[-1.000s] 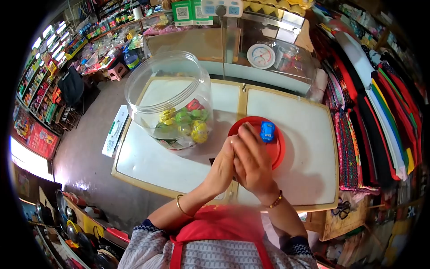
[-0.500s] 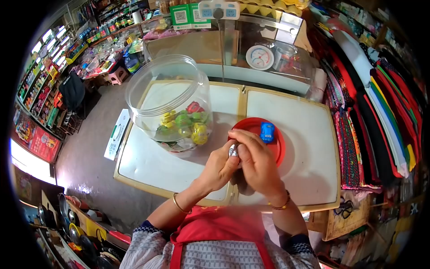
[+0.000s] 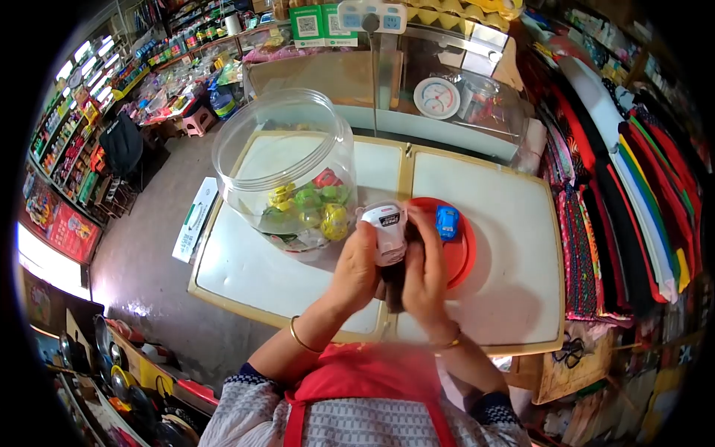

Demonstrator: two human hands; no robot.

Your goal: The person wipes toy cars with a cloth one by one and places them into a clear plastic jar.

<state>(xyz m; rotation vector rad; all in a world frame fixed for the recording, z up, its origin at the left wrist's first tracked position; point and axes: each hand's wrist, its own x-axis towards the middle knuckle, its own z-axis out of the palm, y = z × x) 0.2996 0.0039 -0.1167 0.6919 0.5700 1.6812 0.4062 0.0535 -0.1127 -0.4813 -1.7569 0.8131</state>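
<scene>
A white toy car (image 3: 388,234) with dark markings is held upright between my two hands, above the middle of the table. My left hand (image 3: 356,261) grips its left side with the thumb along it. My right hand (image 3: 426,270) is at its right side, fingers raised and partly curled; whether it presses on the car is unclear. Behind my right hand lies a red lid (image 3: 463,261) with a blue toy car (image 3: 447,222) on it. To the left stands a clear open jar (image 3: 287,149) holding several yellow, green and red wrapped items (image 3: 307,200).
The white table (image 3: 491,298) has a tan edge. A glass case (image 3: 320,74) with a round dial (image 3: 436,98) stands behind it. A white box (image 3: 196,220) is at the left edge. Folded fabrics (image 3: 640,179) line the right.
My hands were cupped together and have parted somewhat, and the white toy car now shows between them. The blue car, lid and jar have stayed in place.
</scene>
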